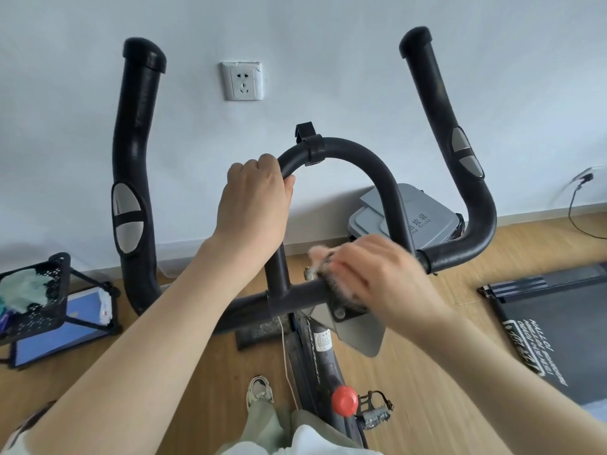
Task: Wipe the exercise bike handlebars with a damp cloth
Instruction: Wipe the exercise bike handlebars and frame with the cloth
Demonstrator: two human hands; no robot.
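Observation:
The black handlebars (377, 165) of the exercise bike fill the middle of the view, with a centre loop and two upright outer grips. My left hand (254, 198) grips the left side of the centre loop. My right hand (377, 270) holds a pale pink cloth (320, 257) pressed on the horizontal crossbar (305, 292), just right of the loop's left leg. The hand and cloth are blurred. Most of the cloth is hidden under my fingers.
A grey lidded bin (423, 218) stands by the wall behind the bars. A black mesh rack (36, 290) sits on the floor at left, a dark treadmill mat (551, 323) at right. The red knob (344, 399) and a pedal (374, 408) lie below.

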